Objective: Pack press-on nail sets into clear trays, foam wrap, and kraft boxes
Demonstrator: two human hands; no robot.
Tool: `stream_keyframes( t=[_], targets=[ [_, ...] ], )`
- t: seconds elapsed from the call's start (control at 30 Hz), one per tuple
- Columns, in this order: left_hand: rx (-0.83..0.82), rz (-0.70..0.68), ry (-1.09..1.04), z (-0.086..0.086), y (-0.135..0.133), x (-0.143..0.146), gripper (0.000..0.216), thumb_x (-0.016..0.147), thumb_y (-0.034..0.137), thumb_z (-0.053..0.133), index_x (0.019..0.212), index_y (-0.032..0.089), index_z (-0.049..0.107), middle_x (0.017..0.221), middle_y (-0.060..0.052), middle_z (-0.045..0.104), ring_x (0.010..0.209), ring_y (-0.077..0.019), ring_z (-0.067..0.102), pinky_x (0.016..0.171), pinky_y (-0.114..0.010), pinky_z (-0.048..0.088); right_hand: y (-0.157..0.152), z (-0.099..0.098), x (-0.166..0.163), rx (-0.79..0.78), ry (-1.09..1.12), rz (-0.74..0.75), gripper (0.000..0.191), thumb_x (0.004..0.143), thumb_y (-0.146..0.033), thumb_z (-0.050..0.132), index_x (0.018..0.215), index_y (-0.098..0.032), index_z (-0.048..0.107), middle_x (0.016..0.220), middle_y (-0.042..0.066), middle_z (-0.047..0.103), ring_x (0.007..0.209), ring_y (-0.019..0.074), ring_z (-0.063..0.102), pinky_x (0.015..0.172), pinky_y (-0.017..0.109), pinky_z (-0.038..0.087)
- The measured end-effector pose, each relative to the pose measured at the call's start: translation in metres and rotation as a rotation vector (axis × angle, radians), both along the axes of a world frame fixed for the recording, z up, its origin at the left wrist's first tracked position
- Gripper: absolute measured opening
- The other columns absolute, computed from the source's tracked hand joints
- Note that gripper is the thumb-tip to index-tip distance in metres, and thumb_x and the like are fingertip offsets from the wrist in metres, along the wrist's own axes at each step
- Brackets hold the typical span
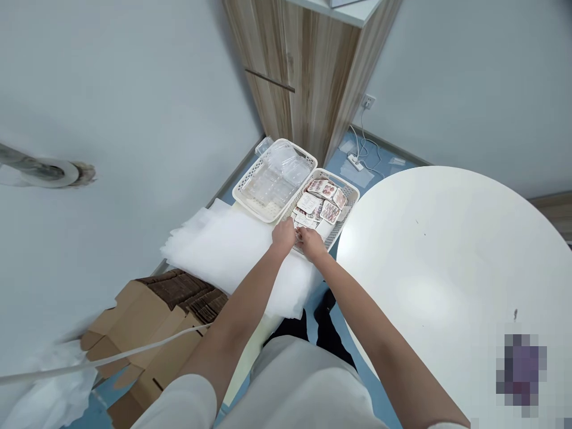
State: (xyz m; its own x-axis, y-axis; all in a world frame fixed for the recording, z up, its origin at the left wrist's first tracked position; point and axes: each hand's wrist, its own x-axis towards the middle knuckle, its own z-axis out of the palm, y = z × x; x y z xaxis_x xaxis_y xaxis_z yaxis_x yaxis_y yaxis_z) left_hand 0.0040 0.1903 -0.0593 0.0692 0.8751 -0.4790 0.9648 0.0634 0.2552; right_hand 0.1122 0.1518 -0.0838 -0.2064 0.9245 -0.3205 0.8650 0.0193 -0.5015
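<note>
My left hand and my right hand reach side by side into the near end of a white basket holding several small printed cards. The fingers of both hands curl down onto the cards at the basket's near edge; what they grip is hidden under the knuckles. To the left stands a second white basket holding clear plastic trays.
A stack of white foam sheets lies under my forearms. Flat cardboard boxes are piled at lower left. A round white table fills the right. A wooden cabinet stands behind the baskets, with a power strip on the floor.
</note>
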Motion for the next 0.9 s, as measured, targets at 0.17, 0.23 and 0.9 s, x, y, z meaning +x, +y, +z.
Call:
stream_keyframes(
  t=[0.17, 0.23, 0.9],
  targets=[
    [-0.011, 0.006, -0.015, -0.003, 0.005, -0.001, 0.034, 0.077, 0.016, 0.049, 0.111, 0.017, 0.047, 0.093, -0.013, 0.062, 0.093, -0.0242, 0.058, 0.074, -0.03, 0.043, 0.002, 0.0, -0.002, -0.011, -0.098, 0.054, 0.03, 0.076, -0.011, 0.05, 0.106, -0.015, 0.048, 0.1, 0.011, 0.058, 0.093, 0.0223, 0.049, 0.074, 0.028, 0.037],
    [-0.014, 0.018, -0.035, -0.003, 0.006, -0.002, 0.035, 0.076, 0.015, 0.05, 0.11, 0.017, 0.047, 0.095, -0.013, 0.062, 0.094, -0.0246, 0.058, 0.074, -0.03, 0.043, 0.003, 0.001, -0.003, -0.014, -0.129, 0.067, 0.03, 0.078, -0.008, 0.046, 0.107, -0.015, 0.047, 0.101, 0.012, 0.057, 0.094, 0.0225, 0.048, 0.074, 0.029, 0.037],
    [-0.059, 0.171, -0.314, -0.002, 0.002, -0.028, 0.031, 0.07, 0.017, 0.053, 0.101, 0.015, 0.058, 0.092, -0.008, 0.064, 0.085, -0.0167, 0.059, 0.074, -0.024, 0.043, -0.017, 0.012, 0.006, 0.108, -0.11, 0.042, 0.029, 0.081, -0.013, 0.039, 0.105, -0.019, 0.054, 0.093, 0.009, 0.062, 0.09, 0.0235, 0.049, 0.072, 0.031, 0.036]
  ],
)
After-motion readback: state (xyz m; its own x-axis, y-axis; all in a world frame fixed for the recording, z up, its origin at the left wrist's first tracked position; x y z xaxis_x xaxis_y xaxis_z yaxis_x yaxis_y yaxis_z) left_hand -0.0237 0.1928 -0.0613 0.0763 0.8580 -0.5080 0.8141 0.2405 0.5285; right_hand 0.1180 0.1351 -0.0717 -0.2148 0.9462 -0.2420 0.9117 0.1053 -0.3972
